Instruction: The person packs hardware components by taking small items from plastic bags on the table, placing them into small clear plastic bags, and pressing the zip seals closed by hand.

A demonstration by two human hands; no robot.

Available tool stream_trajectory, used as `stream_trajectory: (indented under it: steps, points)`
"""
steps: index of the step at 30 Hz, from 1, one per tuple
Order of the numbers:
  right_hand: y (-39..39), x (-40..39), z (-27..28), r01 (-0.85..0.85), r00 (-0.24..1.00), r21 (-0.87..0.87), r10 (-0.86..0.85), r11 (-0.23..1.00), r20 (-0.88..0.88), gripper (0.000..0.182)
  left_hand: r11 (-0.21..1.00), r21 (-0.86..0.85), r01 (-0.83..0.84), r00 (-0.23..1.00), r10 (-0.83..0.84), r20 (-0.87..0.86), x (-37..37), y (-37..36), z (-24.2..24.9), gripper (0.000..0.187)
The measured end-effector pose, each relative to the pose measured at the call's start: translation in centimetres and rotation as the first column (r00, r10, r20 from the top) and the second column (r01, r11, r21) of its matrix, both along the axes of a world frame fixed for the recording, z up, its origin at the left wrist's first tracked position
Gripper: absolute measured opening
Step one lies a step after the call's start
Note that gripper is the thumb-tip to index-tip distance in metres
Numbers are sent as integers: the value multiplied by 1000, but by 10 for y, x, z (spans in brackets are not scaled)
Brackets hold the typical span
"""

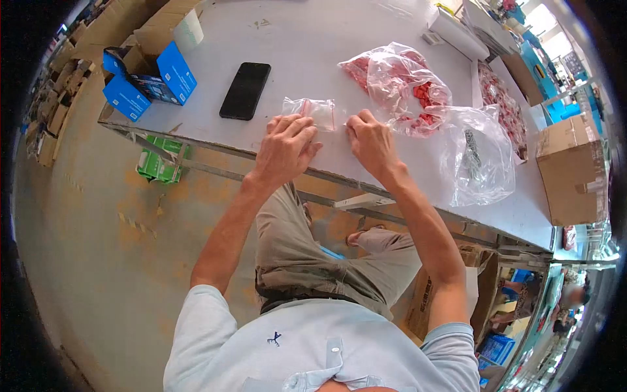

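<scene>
A small clear zip bag (322,116) with red seal lines lies near the table's front edge, something pale inside it. My left hand (286,145) rests over the bag's left part, fingers laid on it and thumb apart from them. Just right of the bag, my right hand (373,145) is closed in a pinch close to the tabletop; whatever its fingertips hold, if anything, is too small to make out. Behind my right hand sits a large clear bag (400,72) of red pieces. To its right lies another clear bag (499,153) with dark small parts.
A black phone (245,91) lies left of the zip bag on the white table (307,49). An open blue box (177,73) stands at the left edge. At right are a tray of red-and-white packets (501,98) and a cardboard box (570,173). A green crate (160,159) is below.
</scene>
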State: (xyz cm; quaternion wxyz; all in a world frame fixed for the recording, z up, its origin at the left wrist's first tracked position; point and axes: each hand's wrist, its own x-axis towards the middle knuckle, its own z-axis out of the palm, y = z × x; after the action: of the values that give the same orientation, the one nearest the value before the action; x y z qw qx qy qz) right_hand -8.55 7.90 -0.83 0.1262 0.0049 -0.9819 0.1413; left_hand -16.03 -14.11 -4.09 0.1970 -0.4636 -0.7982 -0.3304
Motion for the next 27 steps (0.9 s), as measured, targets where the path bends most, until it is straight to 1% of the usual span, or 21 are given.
stream_trajectory:
  steps: [2, 6, 9, 11, 12, 13, 14, 15, 16, 17, 18, 19, 20, 22, 23, 25, 26, 27]
  points:
    - [0, -1, -4, 47, 999, 22, -47, 999, -22, 10, 999, -43, -30, 1000, 30, 9, -1, 1, -3, 31]
    - [6, 16, -4, 24, 997, 64, -19, 998, -74, 5, 998, -44, -44, 999, 44, -2, -3, 2, -6, 33]
    - [8, 37, 6, 78, 993, 23, -76, 997, -93, 3, 999, -29, -36, 999, 35, -15, 0, 2, -3, 31]
    - [12, 51, 13, 44, 981, 4, -42, 999, -191, 5, 990, -7, -142, 973, 139, -184, 7, 5, 13, 28]
    - [13, 58, 16, 57, 979, 8, -54, 998, -196, 5, 992, -2, -129, 974, 127, -188, 10, 9, 13, 28]
    - [13, 64, 18, 35, 976, 24, -29, 999, -215, 6, 981, 164, -101, 995, 103, -6, 13, 13, 11, 26]
    - [14, 70, 21, 13, 973, 39, -4, 999, -231, 8, 941, 323, -100, 984, 45, 174, 17, 16, 9, 24]
    - [13, 75, 23, 23, 973, 39, -13, 999, -229, 8, 919, 385, -90, 911, -81, 405, 28, 24, 13, 26]
    - [12, 80, 26, -7, 974, 86, 26, 996, -226, 8, 920, 383, -84, 908, -88, 409, 38, 31, 19, 26]
    - [11, 85, 29, -37, 973, 134, 66, 990, -221, 9, 917, 393, -73, 727, -221, 650, 48, 39, 25, 27]
    - [11, 91, 33, -30, 974, 133, 59, 991, -218, 9, 912, 405, -66, 467, -330, 820, 57, 48, 28, 28]
    - [12, 96, 37, -72, 977, 177, 105, 982, -185, 10, 902, 427, -59, 385, -374, 844, 64, 56, 27, 30]
    - [12, 100, 41, -115, 977, 218, 150, 969, -151, 11, 903, 427, -52, 382, -377, 843, 70, 63, 26, 30]
    - [14, 106, 44, -129, 974, 244, 169, 961, -152, 12, 846, 529, -68, 184, -510, 840, 77, 71, 25, 31]
    - [14, 109, 46, -150, 969, 269, 196, 951, -152, 13, 847, 527, -63, 180, -510, 841, 79, 73, 21, 31]
    - [14, 113, 48, -148, 968, 289, 199, 946, -154, 14, 810, 586, -18, 16, -586, 810, 83, 76, 16, 41]
    - [14, 114, 49, -150, 966, 309, 206, 939, -156, 14, 811, 585, -15, 13, -585, 811, 85, 77, 15, 41]
    - [15, 115, 51, -147, 967, 307, 202, 940, -155, 14, 782, 622, -20, -22, -623, 782, 89, 76, 16, 41]
